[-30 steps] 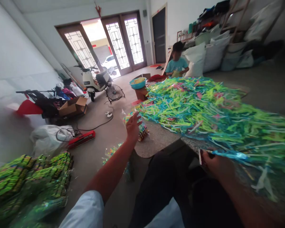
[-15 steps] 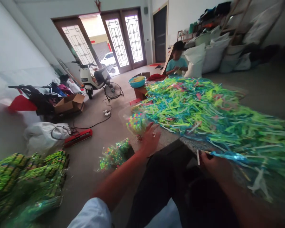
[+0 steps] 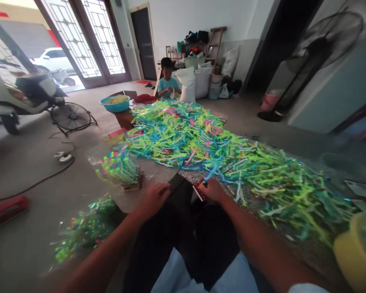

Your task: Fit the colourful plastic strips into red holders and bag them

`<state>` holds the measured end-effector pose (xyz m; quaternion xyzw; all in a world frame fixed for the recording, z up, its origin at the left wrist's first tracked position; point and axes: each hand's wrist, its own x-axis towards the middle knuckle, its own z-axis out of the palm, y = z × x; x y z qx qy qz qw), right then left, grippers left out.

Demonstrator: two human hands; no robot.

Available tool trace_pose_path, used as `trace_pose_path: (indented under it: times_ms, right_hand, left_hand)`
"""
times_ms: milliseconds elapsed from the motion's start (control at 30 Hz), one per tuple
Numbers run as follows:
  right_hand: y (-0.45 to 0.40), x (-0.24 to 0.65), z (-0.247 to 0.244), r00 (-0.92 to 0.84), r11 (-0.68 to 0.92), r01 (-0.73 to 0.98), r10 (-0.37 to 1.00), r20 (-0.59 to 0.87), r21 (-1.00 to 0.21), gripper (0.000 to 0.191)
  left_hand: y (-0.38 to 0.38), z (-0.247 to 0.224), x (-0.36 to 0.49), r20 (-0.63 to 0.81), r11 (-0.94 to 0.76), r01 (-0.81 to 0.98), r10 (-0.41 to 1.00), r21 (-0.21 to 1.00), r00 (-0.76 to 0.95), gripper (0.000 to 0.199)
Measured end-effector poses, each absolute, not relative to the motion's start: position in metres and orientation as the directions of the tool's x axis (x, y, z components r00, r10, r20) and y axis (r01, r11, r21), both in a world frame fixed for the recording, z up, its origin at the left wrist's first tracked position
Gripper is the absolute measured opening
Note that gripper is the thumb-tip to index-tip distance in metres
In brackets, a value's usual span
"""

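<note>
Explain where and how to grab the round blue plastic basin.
Probably by the rim of the blue basin, one hand from the left, one from the right: it sits upright, its sides flare outward toward that rim, and yellow contents heap the middle.

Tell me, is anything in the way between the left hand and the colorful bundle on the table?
Nothing visible stands between the left hand and the colorful bundle; just some tabletop separates them. The green-and-blue pile lies farther back.

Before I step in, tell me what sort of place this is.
Probably a home workroom: a scooter stands near glass doors, white sacks sit by the far wall, and colourful strips lie heaped on a table.
</note>
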<state>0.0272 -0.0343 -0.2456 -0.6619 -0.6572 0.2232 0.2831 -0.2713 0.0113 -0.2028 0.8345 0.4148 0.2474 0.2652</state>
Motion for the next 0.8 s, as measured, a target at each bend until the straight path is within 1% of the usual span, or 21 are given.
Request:
trace_pose_path:
  times_ms: [67, 133, 167, 233, 333, 433, 533, 633, 800]
  right_hand:
    - [-0.031, 0.029, -0.245, 0.048, 0.036, 0.745, 0.993, 0.107, -0.666, 0.023]
    - [-0.027, 0.032, -0.245, 0.089, 0.047, 0.707, 0.984, 0.154, -0.706, 0.021]
    - [-0.025, 0.034, -0.245, 0.116, 0.044, 0.662, 0.98, 0.16, -0.748, 0.019]
    - [-0.022, 0.04, -0.244, 0.196, 0.001, 0.539, 0.972, 0.127, -0.842, 0.019]
    - [-0.021, 0.056, -0.24, 0.34, -0.083, 0.372, 0.939, 0.052, -0.925, 0.025]
    - [-0.029, 0.075, -0.233, 0.473, -0.174, 0.312, 0.881, -0.007, -0.934, 0.029]
    - [-0.043, 0.088, -0.23, 0.525, -0.29, 0.377, 0.849, -0.055, -0.88, 0.026]
    - [-0.054, 0.089, -0.231, 0.503, -0.328, 0.448, 0.862, -0.069, -0.831, 0.023]
    - [-0.049, 0.077, -0.234, 0.439, -0.312, 0.45, 0.893, -0.098, -0.837, 0.021]
  left_hand:
    - [0.01, -0.205, -0.24, 0.158, -0.64, 0.483, 0.684, 0.598, 0.712, 0.032]
    - [0.009, -0.208, -0.21, 0.15, -0.752, 0.406, 0.548, 0.519, 0.823, 0.041]
    - [0.009, -0.209, -0.196, 0.153, -0.796, 0.375, 0.495, 0.475, 0.856, 0.046]
    - [0.009, -0.211, -0.175, 0.158, -0.855, 0.334, 0.422, 0.397, 0.893, 0.055]
    - [0.01, -0.213, -0.158, 0.104, -0.901, 0.309, 0.354, 0.304, 0.93, 0.058]
    - [0.007, -0.216, -0.154, 0.042, -0.911, 0.35, 0.367, 0.22, 0.929, 0.053]
    - [-0.002, -0.216, -0.152, 0.058, -0.903, 0.393, 0.408, 0.171, 0.911, 0.049]
    - [-0.011, -0.216, -0.147, 0.07, -0.901, 0.409, 0.422, 0.146, 0.904, 0.041]
    - [-0.019, -0.22, -0.136, 0.062, -0.888, 0.436, 0.448, 0.148, 0.892, 0.032]
